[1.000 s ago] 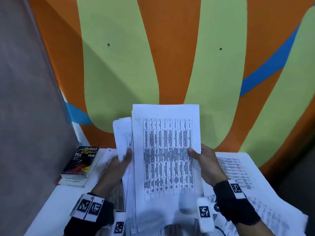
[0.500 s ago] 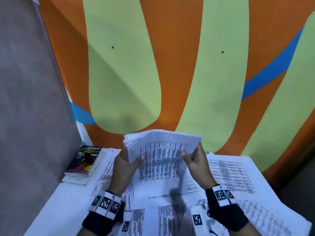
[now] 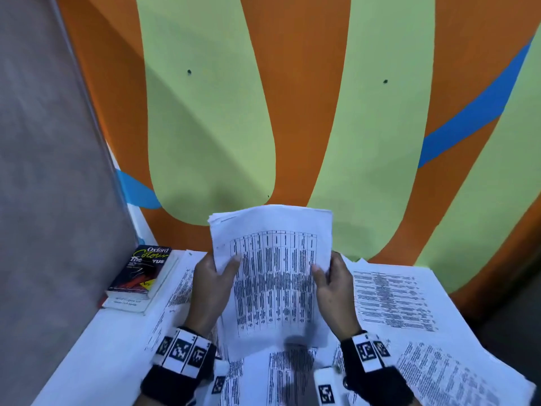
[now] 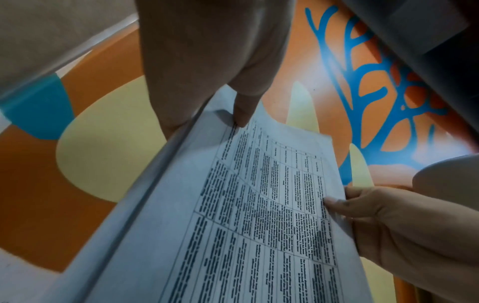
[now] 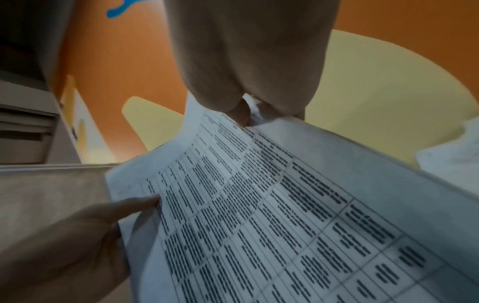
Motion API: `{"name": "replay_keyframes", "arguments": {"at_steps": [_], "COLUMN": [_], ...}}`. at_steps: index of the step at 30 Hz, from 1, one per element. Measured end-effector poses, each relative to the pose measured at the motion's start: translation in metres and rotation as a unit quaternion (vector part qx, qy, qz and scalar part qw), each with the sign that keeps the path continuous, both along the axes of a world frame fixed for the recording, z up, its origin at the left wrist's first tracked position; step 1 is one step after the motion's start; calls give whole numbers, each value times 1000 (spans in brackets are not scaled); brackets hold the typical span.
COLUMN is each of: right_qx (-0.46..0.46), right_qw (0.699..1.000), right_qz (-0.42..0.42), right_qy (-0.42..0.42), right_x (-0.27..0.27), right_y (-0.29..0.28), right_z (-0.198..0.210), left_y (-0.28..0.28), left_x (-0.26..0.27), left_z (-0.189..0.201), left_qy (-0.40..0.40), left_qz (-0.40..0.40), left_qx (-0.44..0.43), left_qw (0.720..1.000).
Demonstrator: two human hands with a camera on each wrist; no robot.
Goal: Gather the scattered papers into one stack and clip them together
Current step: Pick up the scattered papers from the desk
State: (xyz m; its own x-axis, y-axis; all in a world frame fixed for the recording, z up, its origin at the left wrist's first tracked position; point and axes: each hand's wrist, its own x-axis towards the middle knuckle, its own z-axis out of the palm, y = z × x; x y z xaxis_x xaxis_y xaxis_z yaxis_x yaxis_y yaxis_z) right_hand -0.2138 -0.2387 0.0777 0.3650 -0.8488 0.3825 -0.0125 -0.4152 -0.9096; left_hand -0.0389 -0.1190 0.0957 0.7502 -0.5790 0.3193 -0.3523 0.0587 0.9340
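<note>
Left hand (image 3: 209,288) and right hand (image 3: 333,291) are each pinching a side edge of the stack (image 3: 272,276), holding it tilted above loose sheets (image 3: 389,300) on the table (image 3: 96,356); stack is looking light, floppy and prone to fanning, best gripped at both sides; printed tables unreadable; book (image 3: 140,273) is reading "Oxford Colour"; no clip visible

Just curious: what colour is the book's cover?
Black, with white and yellow lettering, on the book; the head view shows it best.
</note>
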Motion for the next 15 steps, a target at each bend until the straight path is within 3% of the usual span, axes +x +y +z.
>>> {"name": "replay_keyframes", "arguments": {"at_steps": [4, 6, 11, 15], "right_qx": [-82, -80, -14, -24], "right_qw": [997, 996, 999, 997], "right_qz": [-11, 5, -1, -27], "right_qy": [-6, -34, 33, 63], "right_x": [3, 5, -2, -2], "right_y": [6, 6, -2, -5], "right_z": [22, 29, -8, -23], "left_y": [-2, -4, -8, -8], "left_x": [-8, -6, 2, -6], "left_z": [22, 28, -9, -11], "left_qy": [-31, -41, 22, -2], "left_qz": [16, 45, 12, 23], "left_qx": [-25, -39, -4, -1], "left_qw": [999, 997, 1000, 1000]}}
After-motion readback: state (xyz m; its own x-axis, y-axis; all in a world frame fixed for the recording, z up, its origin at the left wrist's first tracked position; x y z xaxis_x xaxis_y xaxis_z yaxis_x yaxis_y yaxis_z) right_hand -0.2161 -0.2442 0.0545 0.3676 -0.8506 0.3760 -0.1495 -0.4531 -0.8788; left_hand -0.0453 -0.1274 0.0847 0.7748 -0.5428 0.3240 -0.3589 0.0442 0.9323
